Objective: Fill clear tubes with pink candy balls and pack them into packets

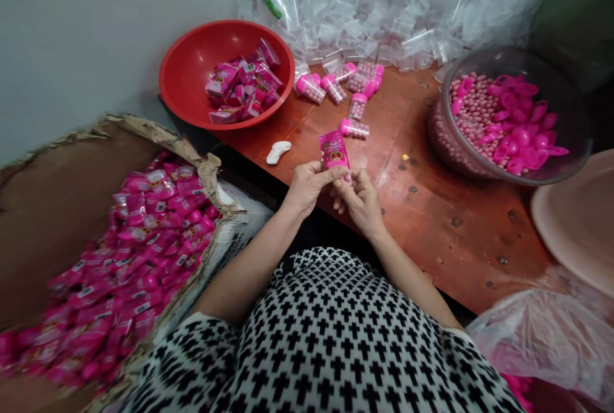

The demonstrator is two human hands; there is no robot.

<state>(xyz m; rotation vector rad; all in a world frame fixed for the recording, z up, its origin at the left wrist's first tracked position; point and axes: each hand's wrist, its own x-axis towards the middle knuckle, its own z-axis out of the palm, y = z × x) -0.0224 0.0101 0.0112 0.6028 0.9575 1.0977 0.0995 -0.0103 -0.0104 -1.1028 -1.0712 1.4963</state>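
A small pink printed card packet (334,149) is held up between both hands at the near edge of the table. My left hand (307,186) pinches its lower left side, thumb laid across the front. At its lower right corner, the fingers of my right hand (359,199) are closed on it too. Just beyond the packet lies a clear tube of pink beads with a pink cap (355,129). Several more filled tubes (311,89) lie scattered farther back. To the left of the packet rests a crumpled white piece (278,152), its kind unclear.
A red bowl (175,80) holds pink packets at the back left. Below it, a torn cardboard box (57,189) contains many pink packed items. Empty clear tubes (403,4) are heaped at the back. At right, a translucent basin (446,138) contains pink beads and pink spoon-like pieces.
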